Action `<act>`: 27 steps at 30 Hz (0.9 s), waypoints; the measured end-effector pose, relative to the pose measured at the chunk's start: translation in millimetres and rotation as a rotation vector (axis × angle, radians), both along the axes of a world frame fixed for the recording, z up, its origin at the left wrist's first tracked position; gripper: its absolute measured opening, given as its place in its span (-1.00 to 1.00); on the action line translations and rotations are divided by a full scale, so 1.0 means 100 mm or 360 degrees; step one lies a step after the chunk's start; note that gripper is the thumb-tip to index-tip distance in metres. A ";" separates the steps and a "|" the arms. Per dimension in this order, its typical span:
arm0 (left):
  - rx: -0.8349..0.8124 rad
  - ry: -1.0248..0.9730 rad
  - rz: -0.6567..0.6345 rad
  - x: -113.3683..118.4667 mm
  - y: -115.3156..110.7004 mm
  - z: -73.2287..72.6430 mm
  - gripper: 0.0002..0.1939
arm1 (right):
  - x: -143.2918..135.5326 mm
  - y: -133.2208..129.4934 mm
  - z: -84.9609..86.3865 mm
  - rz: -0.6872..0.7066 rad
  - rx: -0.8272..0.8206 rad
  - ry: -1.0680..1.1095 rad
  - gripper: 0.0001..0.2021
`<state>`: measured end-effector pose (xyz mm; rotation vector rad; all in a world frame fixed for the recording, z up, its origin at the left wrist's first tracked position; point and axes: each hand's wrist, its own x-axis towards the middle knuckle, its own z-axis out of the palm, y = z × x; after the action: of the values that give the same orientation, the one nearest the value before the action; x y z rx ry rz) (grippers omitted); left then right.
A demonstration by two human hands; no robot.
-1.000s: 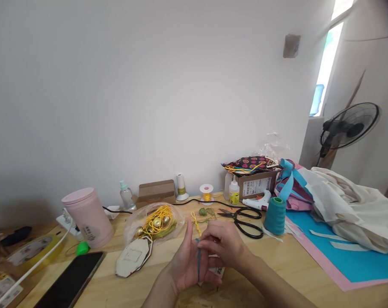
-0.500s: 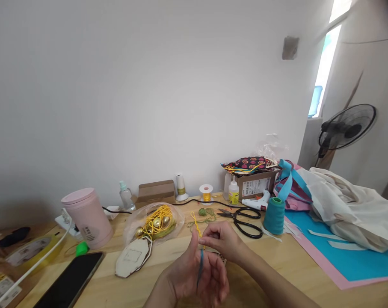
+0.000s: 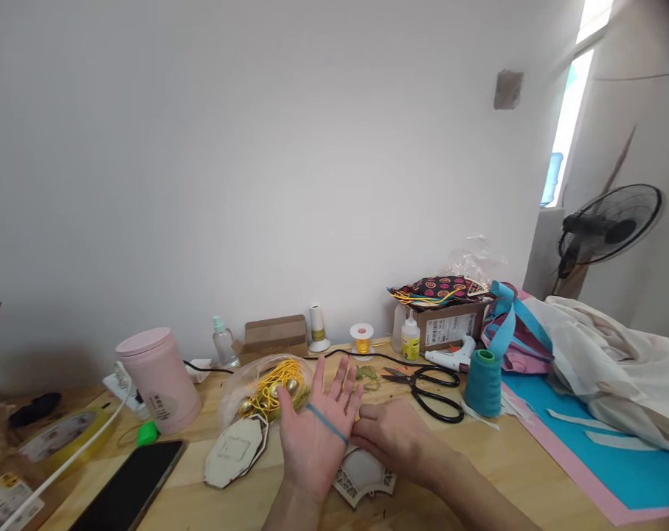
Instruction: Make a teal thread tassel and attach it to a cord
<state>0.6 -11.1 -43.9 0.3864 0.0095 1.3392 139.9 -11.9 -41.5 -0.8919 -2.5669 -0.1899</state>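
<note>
My left hand (image 3: 319, 439) is raised palm up above the table, its fingers stretched and spread. A strand of teal thread (image 3: 327, 424) lies wrapped across its palm. Close beside its little-finger edge, my right hand (image 3: 392, 441) is closed with the fingertips pinched together, and what they hold is mostly hidden; a bit of yellow shows there. Under the right hand lies a pale wooden piece with cut-out lattice edges (image 3: 363, 479). A cone of teal thread (image 3: 483, 385) stands to the right, near black-handled scissors (image 3: 437, 394).
To the left are a clear bag of yellow cord and gold bells (image 3: 279, 383), an eight-sided board (image 3: 234, 451), a phone (image 3: 128, 487) and a pink tumbler (image 3: 162, 387). Behind stand a glue bottle (image 3: 410, 341), a glue gun (image 3: 450, 357) and a yellow thread spool (image 3: 361, 341).
My left hand has opened out and turned its palm up, the thread now running across it. The right hand has shifted to its outer edge, uncovering the lattice piece. The yellow cord is mostly hidden.
</note>
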 end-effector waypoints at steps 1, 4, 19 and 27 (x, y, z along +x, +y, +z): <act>-0.0048 0.0019 0.0053 0.01 0.00 0.00 -0.32 | 0.01 0.01 0.01 -0.0028 0.0064 -0.0046 -0.81; -0.0122 0.0055 0.0112 0.04 -0.02 0.04 -0.36 | 0.07 0.05 0.00 -0.0083 0.0169 -0.0081 -0.83; -0.0144 0.0881 -0.0526 0.30 -0.13 -0.11 -0.51 | 0.94 0.26 0.59 -0.1112 0.0369 0.0121 -0.79; -0.0225 0.1082 -0.0516 0.30 -0.09 -0.12 -0.49 | 1.59 0.34 1.00 -0.1618 0.0094 0.0062 -0.79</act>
<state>30.7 -20.6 -56.1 0.6758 0.5806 0.8335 298.8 22.6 58.5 -2.0513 -1.8237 -0.5119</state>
